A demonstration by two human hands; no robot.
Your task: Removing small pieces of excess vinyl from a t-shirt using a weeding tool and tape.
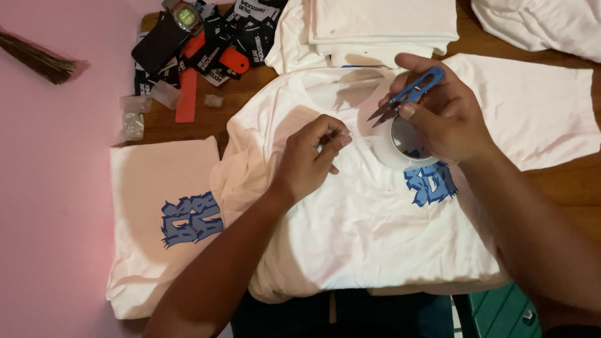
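Observation:
A white T-shirt [356,227] with a blue graphic print [429,184] lies spread flat on the wooden table. My right hand [445,117] holds small blue thread snips [408,95] above the chest of the shirt, blades pointing left. A roll of clear tape [406,145] sits under that hand, partly hidden. My left hand [310,158] hovers just left of the snips with thumb and fingertips pinched together; whether something tiny is between them I cannot tell.
A folded white shirt [162,220] with the same blue print lies at the left. Stacked white shirts [382,16] sit at the back, more white cloth [548,14] at back right. Black tags [236,31], orange strips [187,96], a wristwatch [185,16], small plastic bags [133,118]. A broom [33,58] on pink floor.

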